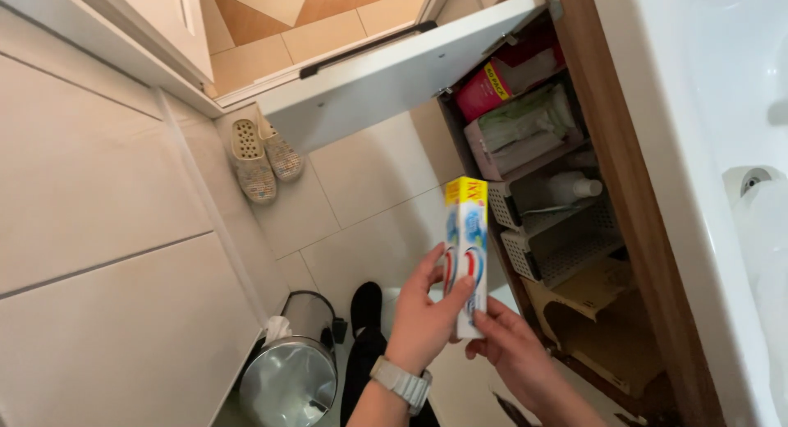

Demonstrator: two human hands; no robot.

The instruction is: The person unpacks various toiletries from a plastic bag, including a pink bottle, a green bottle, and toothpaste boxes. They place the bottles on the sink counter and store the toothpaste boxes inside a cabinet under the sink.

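Both hands are gripping two long white-and-blue cardboard toothpaste boxes with yellow ends [466,250], holding them upright and pressed flat together in front of the open cabinet. Her left hand [427,312], the one wearing a pale wristwatch [400,383], is wrapping its thumb and fingers around the middle of the boxes, while the right hand [510,345] is pinching their lower end from beneath, probably to keep the pair aligned. The white cabinet door [394,70] is standing swung wide, leaving the shelves within reach. Inside, a grey perforated plastic basket [566,246] is sitting on a lower shelf, and another above it is holding a white bottle lying on its side [574,186]. Higher up, a red packet [492,86] and a pale wrapped bundle [525,127] are filling the shelf. On the tiled floor, a shiny steel pedal bin [289,378] is standing near beige slippers [264,156].
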